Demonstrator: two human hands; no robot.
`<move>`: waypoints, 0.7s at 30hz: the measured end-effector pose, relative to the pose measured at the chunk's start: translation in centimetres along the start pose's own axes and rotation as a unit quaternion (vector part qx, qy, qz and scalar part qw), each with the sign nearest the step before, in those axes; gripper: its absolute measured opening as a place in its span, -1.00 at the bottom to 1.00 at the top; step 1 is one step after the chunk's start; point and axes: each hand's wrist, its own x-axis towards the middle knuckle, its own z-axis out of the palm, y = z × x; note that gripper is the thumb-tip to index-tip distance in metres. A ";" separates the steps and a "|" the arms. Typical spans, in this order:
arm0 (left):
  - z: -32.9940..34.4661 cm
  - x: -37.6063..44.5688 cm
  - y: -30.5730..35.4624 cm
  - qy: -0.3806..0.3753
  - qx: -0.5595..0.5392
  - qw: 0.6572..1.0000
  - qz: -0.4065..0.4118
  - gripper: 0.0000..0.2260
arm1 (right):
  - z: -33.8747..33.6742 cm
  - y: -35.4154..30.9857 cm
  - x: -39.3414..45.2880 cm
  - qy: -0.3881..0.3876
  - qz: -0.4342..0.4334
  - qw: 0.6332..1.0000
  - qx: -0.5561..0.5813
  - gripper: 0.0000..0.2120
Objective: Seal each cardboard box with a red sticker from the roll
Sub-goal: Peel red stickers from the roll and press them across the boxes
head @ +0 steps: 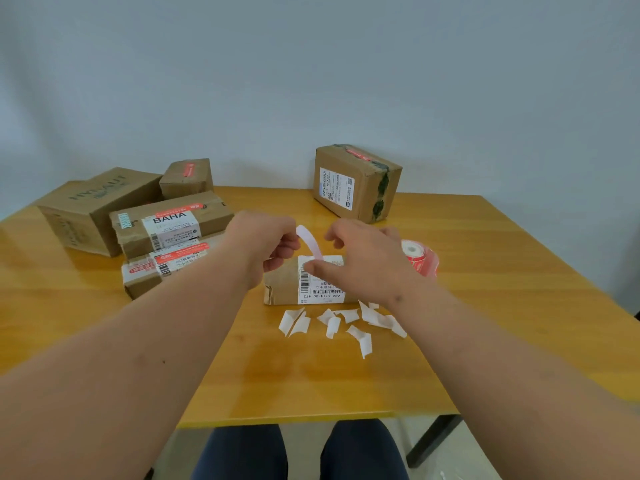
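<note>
A small cardboard box (282,285) with a white barcode label lies in the middle of the table. My left hand (266,245) hovers over its far left end and pinches one end of a curved pale strip (310,242). The strip's lower end reaches the box top. My right hand (360,259) is over the right part of the box, fingers bent, thumb tip near the strip's lower end; whether it touches is unclear. The red sticker roll (420,258) lies on its side just right of that hand.
Several boxes bearing red stickers are stacked at the left (173,230), and one taped box (356,183) stands at the back. Several torn white backing scraps (343,322) lie in front of the middle box. The wooden table's (311,382) near edge is above my knees.
</note>
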 end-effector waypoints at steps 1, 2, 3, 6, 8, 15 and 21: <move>0.0 -0.1 -0.1 -0.007 -0.009 1.000 -0.012 -0.90 | 0.3 -0.2 0.0 0.018 -0.010 1.000 -0.005 -0.55; 0.1 -0.2 -0.1 -0.017 -0.017 0.999 -0.023 -0.90 | 0.5 -0.3 0.1 0.031 -0.020 0.999 -0.015 -0.62; 0.0 -0.2 -0.1 -0.029 -0.027 0.999 -0.033 -0.91 | 0.6 -0.4 0.2 0.039 -0.029 0.999 -0.023 -0.69; -0.2 -0.3 0.0 -0.058 -0.047 0.996 -0.045 -0.92 | 0.7 -0.4 0.7 0.054 -0.045 0.997 -0.036 -0.79; -0.3 -0.1 0.1 -0.057 -0.027 0.998 -0.012 -0.93 | 0.5 -0.3 1.2 0.051 -0.049 0.996 -0.049 -0.71; -0.5 0.5 0.1 -0.107 0.213 0.947 0.216 -0.77 | -0.6 -0.2 2.6 -0.108 -0.012 0.994 0.012 -0.74; -0.4 1.1 0.1 -0.092 0.251 0.938 0.221 -0.95 | -1.3 0.6 2.3 -0.156 0.034 0.964 0.211 -0.84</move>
